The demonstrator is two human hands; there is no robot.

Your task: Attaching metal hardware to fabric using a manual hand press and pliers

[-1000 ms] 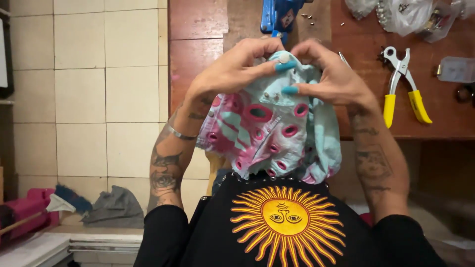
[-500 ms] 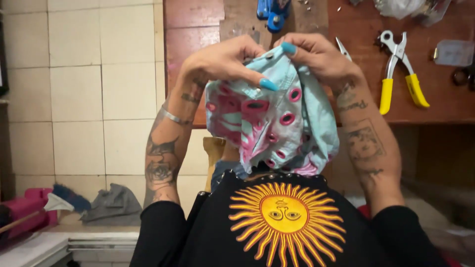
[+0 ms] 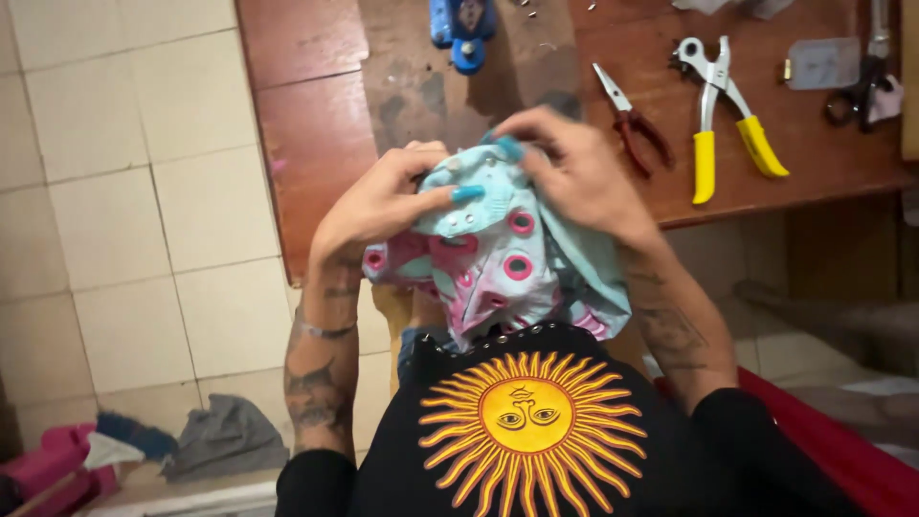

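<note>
Both hands gripped a bunched pale-blue cloth (image 3: pixel 498 254) with pink rings: the left hand (image 3: pixel 383 206) pinched its near side, the right hand (image 3: pixel 579 177) its top (fingertips pressed into the folds). Beyond the right hand, red pliers (image 3: pixel 632 120) and yellow-handled punch pliers (image 3: pixel 723 115) lay on the wooden surface (image 3: pixel 316 124).

Head camera, close, steeply downward

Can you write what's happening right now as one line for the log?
left hand: grips pale blue fabric with pink circles | right hand: pinches its top | yellow-handled punch pliers, small red-handled pliers: lying on wooden table
</note>
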